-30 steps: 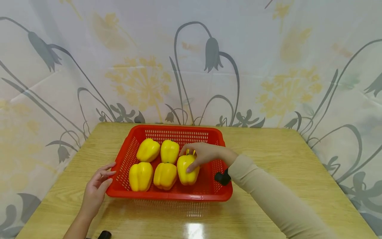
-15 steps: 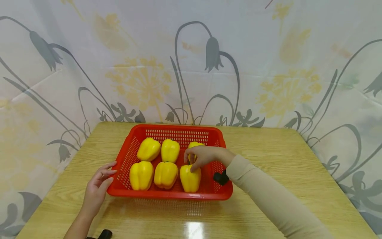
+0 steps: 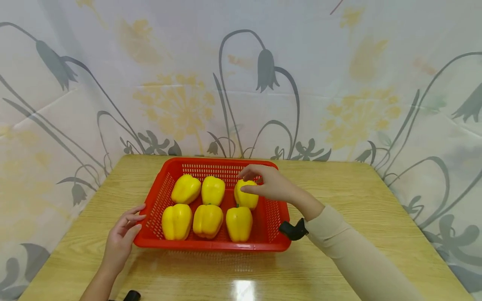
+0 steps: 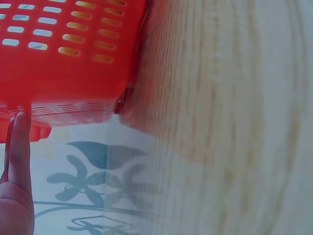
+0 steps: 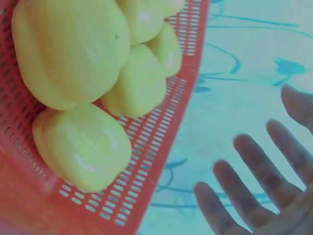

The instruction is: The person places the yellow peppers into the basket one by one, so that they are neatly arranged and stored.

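Observation:
A red plastic basket (image 3: 211,245) holds several yellow bell peppers, set in a front row and a back row. My right hand (image 3: 273,182) is over the back right bell pepper (image 3: 246,196), partly covering it, fingers spread and holding nothing. In the right wrist view the fingers of that hand (image 5: 266,191) stand apart from the peppers. In front of it sits the front right bell pepper (image 3: 239,224), upright with its stem up. My left hand (image 3: 122,234) touches the basket's left rim with fairly straight fingers; the left wrist view shows these fingers (image 4: 20,152) against the red wall.
The basket stands on a wooden table (image 3: 331,234), with table surface to its right and in front. A patterned cloth (image 3: 241,83) hangs behind the table. A black wrist strap piece (image 3: 293,230) sits at the right cuff, near the basket's right rim.
The right hand lowered a bell pepper into the front right spot, let it go, then moved up and back over the rear right pepper. The left hand has stayed at the rim.

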The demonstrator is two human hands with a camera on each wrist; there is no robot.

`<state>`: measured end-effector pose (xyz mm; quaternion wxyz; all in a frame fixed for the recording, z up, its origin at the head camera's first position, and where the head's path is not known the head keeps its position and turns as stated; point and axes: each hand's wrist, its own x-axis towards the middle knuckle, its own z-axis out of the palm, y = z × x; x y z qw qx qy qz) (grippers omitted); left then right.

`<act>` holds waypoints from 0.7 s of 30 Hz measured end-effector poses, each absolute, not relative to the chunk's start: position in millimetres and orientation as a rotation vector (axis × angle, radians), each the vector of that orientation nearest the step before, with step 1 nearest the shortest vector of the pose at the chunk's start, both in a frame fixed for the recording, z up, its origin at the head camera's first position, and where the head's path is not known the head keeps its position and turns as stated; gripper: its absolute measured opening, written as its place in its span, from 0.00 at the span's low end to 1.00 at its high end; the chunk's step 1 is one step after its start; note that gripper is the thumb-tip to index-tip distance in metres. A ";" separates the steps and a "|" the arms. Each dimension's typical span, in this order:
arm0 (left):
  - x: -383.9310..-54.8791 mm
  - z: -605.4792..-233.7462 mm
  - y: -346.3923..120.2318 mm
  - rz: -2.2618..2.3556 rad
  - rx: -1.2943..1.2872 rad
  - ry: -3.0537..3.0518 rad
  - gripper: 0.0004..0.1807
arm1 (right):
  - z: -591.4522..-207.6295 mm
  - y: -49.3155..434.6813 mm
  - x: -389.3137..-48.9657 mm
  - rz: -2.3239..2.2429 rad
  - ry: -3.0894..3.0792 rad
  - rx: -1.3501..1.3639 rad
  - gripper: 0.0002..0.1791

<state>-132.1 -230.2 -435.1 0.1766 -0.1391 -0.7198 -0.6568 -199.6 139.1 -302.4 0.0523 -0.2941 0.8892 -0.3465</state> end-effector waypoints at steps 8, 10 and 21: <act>-132.4 -435.6 -231.5 -1.837 -0.352 -2.070 0.09 | -305.9 163.2 -182.8 -1.331 2.780 -0.801 0.19; -132.7 -435.5 -232.1 -1.837 -0.353 -2.065 0.09 | -309.4 169.2 -179.4 -1.378 2.784 -0.773 0.19; -131.1 -428.5 -241.3 -1.836 -0.352 -2.110 0.08 | -328.5 201.4 -165.6 -1.472 2.822 -0.652 0.20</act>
